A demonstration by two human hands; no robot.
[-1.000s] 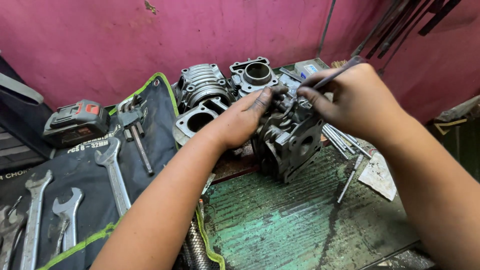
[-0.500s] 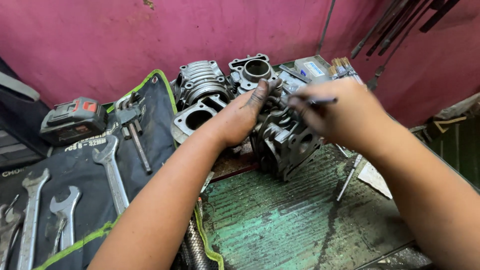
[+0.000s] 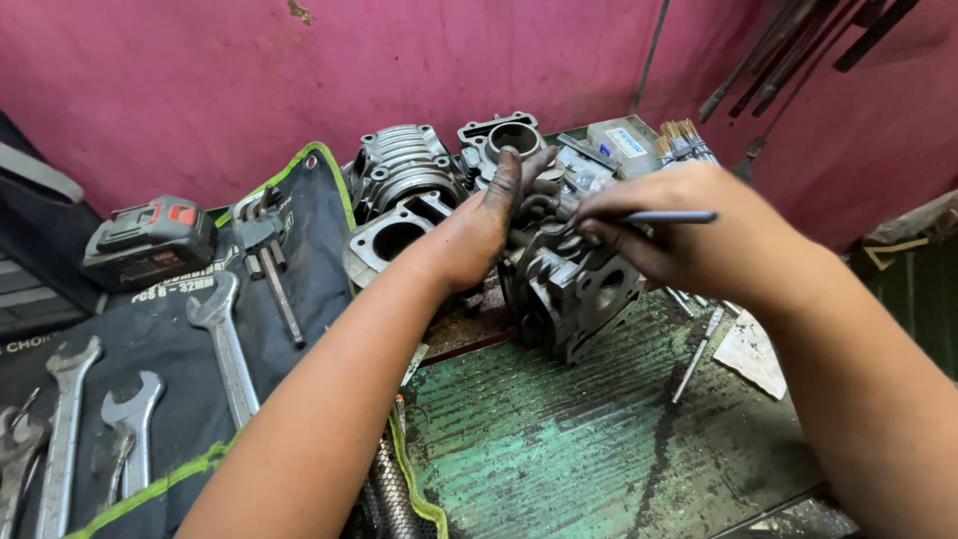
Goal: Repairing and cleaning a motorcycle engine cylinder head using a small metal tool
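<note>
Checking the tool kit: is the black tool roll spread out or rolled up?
Spread out. The tool roll lies flat on the bench, with wrenches laid in a row on it.

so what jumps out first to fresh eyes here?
The grimy grey engine head at centre of the green bench, steadied by the left hand while the right hand holds a thin metal tool over it. Behind stand finned cylinders; wrenches lie at left.

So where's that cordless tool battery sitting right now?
In the head view, the battery pack sits far left by the pink wall, just beyond the dark tool roll holding the wrenches.
</note>
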